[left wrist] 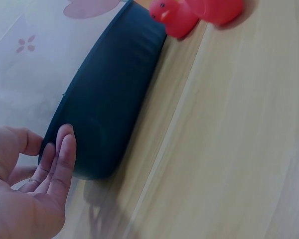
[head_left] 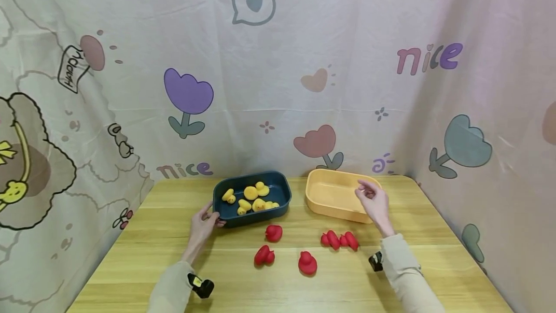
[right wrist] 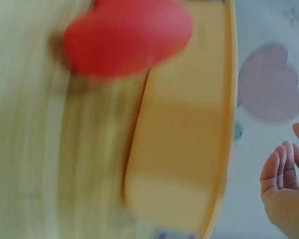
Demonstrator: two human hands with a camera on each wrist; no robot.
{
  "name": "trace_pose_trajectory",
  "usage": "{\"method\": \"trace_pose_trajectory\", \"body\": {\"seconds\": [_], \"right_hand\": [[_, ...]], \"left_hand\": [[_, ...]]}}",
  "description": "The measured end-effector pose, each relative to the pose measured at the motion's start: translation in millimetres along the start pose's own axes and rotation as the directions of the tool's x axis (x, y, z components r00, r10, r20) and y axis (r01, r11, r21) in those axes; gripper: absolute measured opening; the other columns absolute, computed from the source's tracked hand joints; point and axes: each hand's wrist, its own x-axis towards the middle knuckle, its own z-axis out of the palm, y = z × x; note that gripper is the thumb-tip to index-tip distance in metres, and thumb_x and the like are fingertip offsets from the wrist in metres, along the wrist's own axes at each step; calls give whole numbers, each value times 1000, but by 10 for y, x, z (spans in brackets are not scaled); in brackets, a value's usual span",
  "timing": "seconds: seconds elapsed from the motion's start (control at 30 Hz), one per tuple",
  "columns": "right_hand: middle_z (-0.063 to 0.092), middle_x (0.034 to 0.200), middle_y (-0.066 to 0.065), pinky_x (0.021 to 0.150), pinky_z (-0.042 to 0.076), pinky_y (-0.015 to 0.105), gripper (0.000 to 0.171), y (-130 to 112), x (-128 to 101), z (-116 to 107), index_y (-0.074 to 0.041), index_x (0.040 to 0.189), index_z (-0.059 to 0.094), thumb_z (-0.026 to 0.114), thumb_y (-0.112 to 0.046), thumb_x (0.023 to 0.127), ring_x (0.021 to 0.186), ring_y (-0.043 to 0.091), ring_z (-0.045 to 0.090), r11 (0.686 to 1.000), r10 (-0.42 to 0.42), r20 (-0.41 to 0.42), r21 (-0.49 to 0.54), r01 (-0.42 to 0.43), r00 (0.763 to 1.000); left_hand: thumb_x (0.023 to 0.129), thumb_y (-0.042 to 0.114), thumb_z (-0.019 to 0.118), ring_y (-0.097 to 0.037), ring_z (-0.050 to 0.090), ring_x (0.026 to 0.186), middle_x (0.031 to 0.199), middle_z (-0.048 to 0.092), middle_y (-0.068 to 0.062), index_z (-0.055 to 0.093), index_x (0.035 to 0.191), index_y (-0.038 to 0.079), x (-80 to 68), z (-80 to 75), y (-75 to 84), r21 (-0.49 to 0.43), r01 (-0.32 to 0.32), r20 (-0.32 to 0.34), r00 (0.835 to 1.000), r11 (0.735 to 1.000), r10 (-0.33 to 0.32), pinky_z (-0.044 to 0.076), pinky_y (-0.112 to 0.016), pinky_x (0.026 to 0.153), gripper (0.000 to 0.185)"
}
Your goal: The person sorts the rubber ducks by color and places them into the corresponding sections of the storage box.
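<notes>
A dark blue tray (head_left: 256, 219) holds several yellow toy ducks (head_left: 251, 192). My left hand (head_left: 215, 219) rests against its near left corner. In the left wrist view the straight fingers (left wrist: 65, 154) lie on the tray's outer wall (left wrist: 109, 99). An empty orange tray (head_left: 334, 211) stands to its right. My right hand (head_left: 367, 192) hovers over that tray's right end with loosely curled fingers and holds nothing. Several red toy ducks (head_left: 307, 262) lie on the wooden table (head_left: 391, 279) in front of both trays. The right wrist view is blurred: orange tray (right wrist: 184, 124), one red duck (right wrist: 124, 37), my fingers (right wrist: 284, 164).
A patterned cloth (head_left: 278, 86) hangs behind and along both sides of the table. A red duck (left wrist: 179, 15) lies close to the blue tray's near right corner. A small black device (head_left: 201, 285) sits on each wrist.
</notes>
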Motion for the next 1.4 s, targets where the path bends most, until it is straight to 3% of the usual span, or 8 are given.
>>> {"method": "trace_pose_trajectory", "body": {"seconds": [0.13, 0.3, 0.63, 0.83, 1.0, 1.13, 1.23, 1.4], "right_hand": [[66, 94, 14, 59, 44, 5, 30, 189, 24, -186, 7, 117, 69, 67, 1, 87, 67, -10, 50, 996, 49, -79, -73, -54, 996], [63, 104, 23, 57, 40, 7, 35, 314, 3, -358, 8, 121, 67, 65, 1, 87, 66, -8, 47, 981, 101, -109, -152, -117, 989], [56, 109, 25, 75, 41, 21, 56, 420, 12, -514, 15, 139, 48, 62, -16, 94, 95, 27, 53, 904, 297, 45, -336, -266, 954], [59, 92, 16, 61, 41, 17, 50, 513, 86, -526, 16, 133, 54, 61, -13, 93, 78, 15, 51, 893, 305, 57, -363, -265, 951], [62, 79, 15, 53, 45, 17, 48, 551, 146, -516, 19, 130, 55, 57, -4, 88, 60, 8, 52, 898, 238, 123, -405, -170, 964], [56, 66, 4, 48, 46, 19, 50, 559, 171, -443, 17, 131, 55, 55, -2, 85, 47, 5, 52, 905, 234, 179, -399, -146, 956], [54, 62, -1, 47, 47, 20, 51, 552, 169, -374, 15, 133, 55, 55, -2, 85, 43, 6, 54, 912, 245, 207, -382, -152, 947], [56, 63, 2, 44, 51, 23, 53, 518, 146, -285, 17, 136, 51, 55, 1, 86, 40, 7, 56, 925, 254, 237, -342, -164, 938]], "left_hand": [[100, 0, 50, -2, 69, 61, 85, 70, -2, 31, 155, -4, 14, -126, -15, 22, 10, -32, 999, 1000, -9, 62, -19, 66, 58], [100, 2, 49, 1, 67, 61, 84, 70, 3, 33, 154, -4, 13, -274, -36, 41, 12, -75, 997, 999, -9, 62, -19, 66, 56], [102, 6, 47, 2, 66, 62, 84, 67, 7, 36, 153, -3, -2, -422, -52, 93, 15, -125, 992, 996, -3, 61, -18, 66, 53], [104, 11, 48, 3, 67, 65, 86, 67, 7, 35, 155, -1, -33, -451, -39, 154, 14, -120, 993, 988, 5, 61, -18, 69, 54], [104, 19, 50, -2, 65, 71, 99, 67, -12, 40, 152, -2, -61, -421, -12, 320, -34, -140, 987, 947, 83, 56, -18, 68, 53], [104, 25, 51, -22, 57, 90, 115, 53, -24, 42, 150, -3, -104, -347, 31, 485, -67, -188, 966, 872, 179, 45, -29, 74, 55], [102, 24, 54, -33, 47, 99, 121, 45, -27, 45, 148, -1, -133, -256, 59, 512, -118, -223, 938, 851, 264, 38, -35, 77, 53], [96, 13, 65, -28, 47, 92, 110, 51, -24, 58, 132, -1, -150, -76, 78, 485, -306, -211, 868, 819, 449, 37, -17, 74, 40]]}}
